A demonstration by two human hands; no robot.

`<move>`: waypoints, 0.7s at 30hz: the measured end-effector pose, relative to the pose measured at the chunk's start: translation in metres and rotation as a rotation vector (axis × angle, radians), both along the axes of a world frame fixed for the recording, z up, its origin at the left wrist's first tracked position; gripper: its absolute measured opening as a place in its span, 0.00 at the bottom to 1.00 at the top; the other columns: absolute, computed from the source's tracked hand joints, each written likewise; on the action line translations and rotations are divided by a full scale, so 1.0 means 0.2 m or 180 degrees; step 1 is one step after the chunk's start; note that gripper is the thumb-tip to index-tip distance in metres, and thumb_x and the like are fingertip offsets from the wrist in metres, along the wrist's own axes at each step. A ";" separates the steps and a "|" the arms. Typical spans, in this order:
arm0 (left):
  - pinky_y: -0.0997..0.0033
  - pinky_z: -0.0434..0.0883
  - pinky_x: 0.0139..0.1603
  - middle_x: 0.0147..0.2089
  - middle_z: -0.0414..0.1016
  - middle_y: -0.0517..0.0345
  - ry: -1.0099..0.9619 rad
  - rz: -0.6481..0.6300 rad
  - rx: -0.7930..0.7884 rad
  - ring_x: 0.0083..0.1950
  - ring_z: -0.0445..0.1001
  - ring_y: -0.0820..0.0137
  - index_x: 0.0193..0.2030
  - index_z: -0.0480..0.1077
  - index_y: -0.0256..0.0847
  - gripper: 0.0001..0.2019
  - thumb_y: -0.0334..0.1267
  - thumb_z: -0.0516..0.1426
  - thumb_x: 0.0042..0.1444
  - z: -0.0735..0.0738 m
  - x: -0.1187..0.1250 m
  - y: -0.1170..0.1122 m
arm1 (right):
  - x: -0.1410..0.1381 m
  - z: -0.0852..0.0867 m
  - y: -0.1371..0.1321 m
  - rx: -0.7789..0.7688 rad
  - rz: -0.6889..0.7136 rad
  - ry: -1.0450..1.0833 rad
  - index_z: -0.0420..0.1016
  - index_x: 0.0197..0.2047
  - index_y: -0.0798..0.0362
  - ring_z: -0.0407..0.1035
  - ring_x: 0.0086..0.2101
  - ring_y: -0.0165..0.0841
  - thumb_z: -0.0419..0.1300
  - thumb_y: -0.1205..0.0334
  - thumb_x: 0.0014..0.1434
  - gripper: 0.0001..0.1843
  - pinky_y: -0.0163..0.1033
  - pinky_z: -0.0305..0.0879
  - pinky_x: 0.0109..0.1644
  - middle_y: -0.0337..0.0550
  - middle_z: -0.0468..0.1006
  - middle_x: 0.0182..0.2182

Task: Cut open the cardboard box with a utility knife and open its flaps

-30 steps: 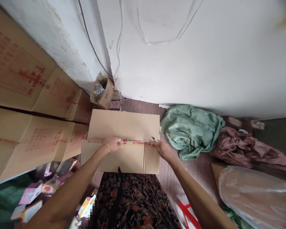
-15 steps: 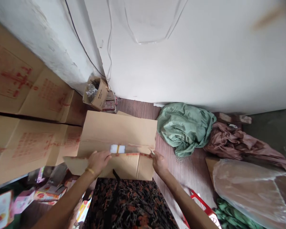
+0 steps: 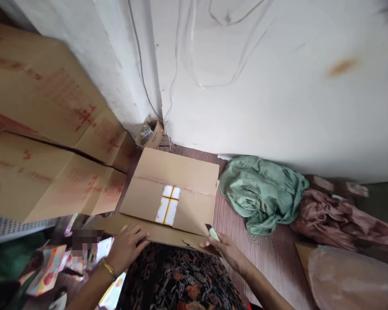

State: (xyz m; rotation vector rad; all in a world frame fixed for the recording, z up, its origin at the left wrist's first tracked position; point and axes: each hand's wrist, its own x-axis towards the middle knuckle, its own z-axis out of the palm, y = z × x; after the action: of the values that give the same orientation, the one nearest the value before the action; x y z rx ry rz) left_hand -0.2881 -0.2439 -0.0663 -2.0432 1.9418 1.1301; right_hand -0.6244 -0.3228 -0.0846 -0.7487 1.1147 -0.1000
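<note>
Brown carton (image 3: 177, 189), flaps open

The red print on the stacked cartons (image 3: 51, 129) is too blurred to read.

The carton (image 3: 168, 196) sits hemmed in: stacked cardboard boxes (image 3: 45, 146) press against its left side, the white wall (image 3: 261, 94) rises just behind, and a small open box (image 3: 151, 134) fills the corner. To the right, bare striped floor (image 3: 233, 215) leaves a lane before the green cloth (image 3: 261, 193).
</note>
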 end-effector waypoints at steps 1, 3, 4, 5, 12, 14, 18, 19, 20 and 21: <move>0.62 0.61 0.45 0.40 0.75 0.57 -0.0037 0.0083 -0.0081 0.44 0.71 0.64 0.39 0.75 0.47 0.06 0.40 0.56 0.59 0.00 -0.02 0.05 | 0.02 0.00 0.02 -0.0023 0.0101 -0.0026 0.70 0.31 0.55 0.72 0.42 0.43 0.59 0.28 0.47 0.34 0.50 0.60 0.56 0.52 0.78 0.37; 0.60 0.61 0.45 0.41 0.75 0.57 -0.0102 0.0202 -0.0338 0.44 0.71 0.63 0.41 0.75 0.46 0.08 0.38 0.54 0.61 0.00 -0.05 0.14 | 0.05 0.00 0.06 -0.0151 0.0293 0.0011 0.71 0.31 0.55 0.71 0.43 0.44 0.59 0.26 0.44 0.36 0.51 0.60 0.56 0.53 0.78 0.37; 0.60 0.61 0.45 0.41 0.75 0.56 -0.0127 0.0236 -0.0486 0.44 0.70 0.63 0.41 0.74 0.45 0.08 0.38 0.53 0.61 -0.01 -0.07 0.18 | 0.05 -0.01 0.08 -0.0200 0.0355 0.0055 0.71 0.32 0.55 0.70 0.43 0.45 0.59 0.25 0.43 0.37 0.51 0.60 0.56 0.53 0.78 0.38; 0.60 0.61 0.45 0.41 0.74 0.56 -0.0149 0.0263 -0.0634 0.44 0.70 0.63 0.41 0.74 0.45 0.09 0.37 0.52 0.62 -0.02 -0.08 0.21 | 0.05 -0.02 0.10 -0.0231 0.0397 0.0096 0.71 0.32 0.55 0.70 0.43 0.45 0.59 0.24 0.43 0.38 0.51 0.60 0.56 0.54 0.78 0.38; 0.56 0.61 0.60 0.43 0.77 0.57 -0.0348 0.0026 -0.1629 0.51 0.71 0.64 0.44 0.75 0.43 0.13 0.31 0.50 0.62 -0.10 -0.10 0.28 | 0.02 0.01 0.24 -0.0832 0.0842 0.0253 0.73 0.44 0.56 0.68 0.47 0.43 0.51 0.31 0.57 0.34 0.49 0.60 0.57 0.49 0.76 0.43; 0.55 0.61 0.63 0.45 0.78 0.57 -0.0428 -0.0037 -0.1765 0.55 0.70 0.62 0.46 0.76 0.44 0.15 0.31 0.49 0.62 -0.14 -0.10 0.33 | 0.02 0.02 0.29 -0.1263 0.1102 0.0266 0.74 0.48 0.55 0.69 0.47 0.42 0.48 0.35 0.62 0.32 0.48 0.61 0.56 0.49 0.76 0.43; 0.55 0.62 0.64 0.53 0.76 0.55 -0.0513 0.0093 -0.1777 0.58 0.69 0.62 0.51 0.75 0.45 0.17 0.31 0.48 0.62 -0.27 -0.13 0.56 | 0.00 -0.05 0.46 -0.1988 0.1492 0.0285 0.71 0.53 0.55 0.67 0.51 0.40 0.44 0.43 0.68 0.28 0.48 0.62 0.59 0.52 0.75 0.48; 0.55 0.62 0.64 0.55 0.75 0.55 -0.0512 0.0151 -0.1740 0.60 0.68 0.62 0.53 0.74 0.45 0.19 0.31 0.47 0.62 -0.31 -0.14 0.64 | -0.01 -0.09 0.52 -0.2125 0.1574 0.0250 0.70 0.55 0.55 0.66 0.53 0.39 0.43 0.46 0.68 0.26 0.48 0.61 0.61 0.52 0.74 0.50; 0.55 0.61 0.65 0.58 0.73 0.55 -0.0502 0.0215 -0.1653 0.62 0.67 0.63 0.55 0.73 0.45 0.20 0.30 0.47 0.61 -0.34 -0.16 0.72 | -0.03 -0.14 0.59 -0.2246 0.1682 0.0177 0.68 0.57 0.55 0.65 0.54 0.39 0.43 0.48 0.69 0.26 0.49 0.60 0.63 0.53 0.73 0.52; 0.54 0.60 0.67 0.60 0.71 0.55 -0.0487 0.0287 -0.1511 0.64 0.64 0.62 0.57 0.71 0.45 0.22 0.29 0.47 0.60 -0.37 -0.19 0.81 | -0.04 -0.20 0.65 -0.2345 0.1810 0.0088 0.66 0.59 0.55 0.64 0.56 0.39 0.42 0.50 0.69 0.25 0.50 0.58 0.64 0.54 0.72 0.54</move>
State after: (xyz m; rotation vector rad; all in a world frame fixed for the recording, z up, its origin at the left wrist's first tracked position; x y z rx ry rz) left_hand -0.3253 -0.0824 -0.1410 -2.3753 2.2170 0.5325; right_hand -0.6324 -0.1936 -0.1239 -1.7046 0.8413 -0.0137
